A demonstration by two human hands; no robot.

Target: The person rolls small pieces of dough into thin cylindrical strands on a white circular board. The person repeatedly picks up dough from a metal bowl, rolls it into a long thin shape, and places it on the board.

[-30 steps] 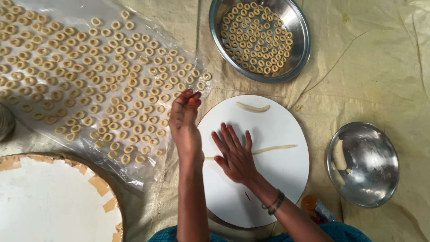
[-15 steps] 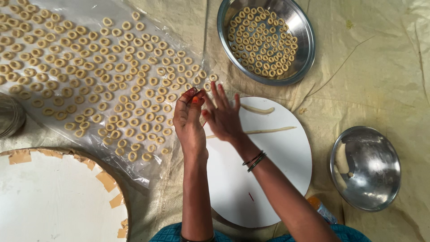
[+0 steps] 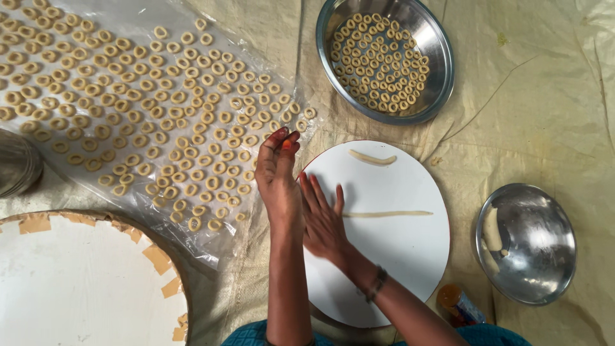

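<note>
Both hands (image 3: 301,198) (right flat) on board (image 3: 397,256)

A creased, pale tan cloth (image 3: 532,96) covers the floor and carries everything. On it lies a clear plastic sheet (image 3: 269,38) at the upper left, spread with rows of small dough rings (image 3: 147,109). A round white board (image 3: 397,256) lies in the middle. Above it sits a steel pan (image 3: 442,45); at the right, a smaller steel bowl (image 3: 544,256). A second white round board (image 3: 70,288) with taped edges lies at the lower left, and a small orange-capped bottle (image 3: 458,304) lies by the middle board's lower edge.
</note>
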